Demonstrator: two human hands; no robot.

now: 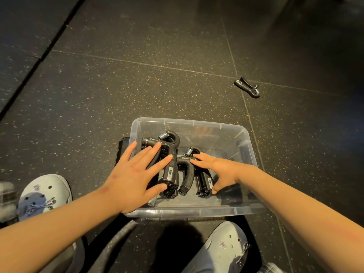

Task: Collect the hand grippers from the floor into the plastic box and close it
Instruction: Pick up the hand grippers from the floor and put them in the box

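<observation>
A clear plastic box [247,143] stands open on the dark floor in front of me. Inside it lie several black hand grippers with metal springs. My left hand [134,176] lies with spread, straight fingers on a stack of grippers [170,172] at the box's left side. With its fingers extended, my right hand [216,170] touches another gripper [187,160] in the middle, its thumb down beside one more [204,184]. One black hand gripper [247,87] lies alone on the floor, beyond the box to the right.
A dark flat lid-like piece [123,150] shows under the box's left edge. My two grey clogs [42,196] [226,245] flank the near side of the box. The floor is dark speckled rubber tile with pale seams.
</observation>
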